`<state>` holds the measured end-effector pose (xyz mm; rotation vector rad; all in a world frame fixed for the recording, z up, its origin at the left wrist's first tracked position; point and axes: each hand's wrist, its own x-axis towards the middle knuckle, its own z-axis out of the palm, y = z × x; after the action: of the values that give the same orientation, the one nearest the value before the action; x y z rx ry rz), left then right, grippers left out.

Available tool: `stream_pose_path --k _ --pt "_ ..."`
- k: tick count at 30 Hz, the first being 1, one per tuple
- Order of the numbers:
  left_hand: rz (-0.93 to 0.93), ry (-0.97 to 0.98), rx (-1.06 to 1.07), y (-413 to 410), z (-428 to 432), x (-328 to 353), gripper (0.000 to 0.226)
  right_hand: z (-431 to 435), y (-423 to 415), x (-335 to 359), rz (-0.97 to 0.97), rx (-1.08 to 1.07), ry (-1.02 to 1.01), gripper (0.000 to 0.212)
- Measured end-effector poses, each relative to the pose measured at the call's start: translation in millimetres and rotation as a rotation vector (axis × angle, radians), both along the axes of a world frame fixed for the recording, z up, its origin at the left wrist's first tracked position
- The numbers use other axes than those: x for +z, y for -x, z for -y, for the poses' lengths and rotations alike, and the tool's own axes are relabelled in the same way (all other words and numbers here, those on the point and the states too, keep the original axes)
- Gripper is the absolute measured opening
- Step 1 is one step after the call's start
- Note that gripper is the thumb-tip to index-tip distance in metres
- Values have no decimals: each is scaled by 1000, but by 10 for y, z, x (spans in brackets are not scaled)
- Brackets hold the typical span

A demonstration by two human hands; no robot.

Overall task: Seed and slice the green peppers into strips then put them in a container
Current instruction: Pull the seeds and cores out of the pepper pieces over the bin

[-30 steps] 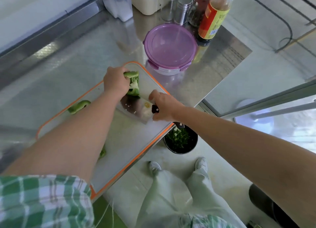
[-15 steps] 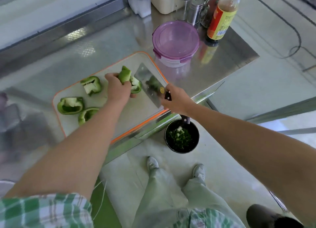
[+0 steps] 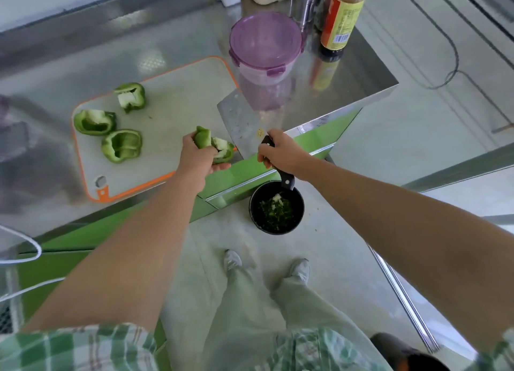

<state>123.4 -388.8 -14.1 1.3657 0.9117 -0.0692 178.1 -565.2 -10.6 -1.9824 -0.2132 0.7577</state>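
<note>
Left hand (image 3: 198, 159) grips pepper piece (image 3: 215, 146); right hand (image 3: 281, 155) holds cleaver (image 3: 240, 123).

At the far corner of the steel tabletop (image 3: 347, 72) we see a sauce bottle (image 3: 340, 17) with a yellow-and-red label, a metal shaker (image 3: 306, 1) just beside it. On the floor (image 3: 347, 231) below, we find a black bowl (image 3: 252, 208) holding chopped greens (image 3: 275, 212).

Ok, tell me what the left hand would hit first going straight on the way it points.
The left hand, gripping a pepper piece, points away and rightward. First in that line is the cleaver held by the right hand; depth is unclear, so it might just miss.
</note>
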Motion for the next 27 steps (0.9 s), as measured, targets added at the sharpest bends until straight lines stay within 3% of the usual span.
stream_pose_path --k 7,12,14,16,27 --pt "38 74 84 57 -241 30 52 -295 -73 -77 -61 -63 -16 2" --pt "40 144 9 14 -479 53 50 -686 -210 -118 5 -154 27 6" --pt "35 149 -8 -5 -540 33 52 -781 -245 -181 52 -183 90 36" --pt "30 151 -25 -26 -588 14 53 -816 -262 -256 126 -207 157 47" --pt "20 158 -92 -96 -614 15 52 -880 -396 -413 344 -104 436 40"
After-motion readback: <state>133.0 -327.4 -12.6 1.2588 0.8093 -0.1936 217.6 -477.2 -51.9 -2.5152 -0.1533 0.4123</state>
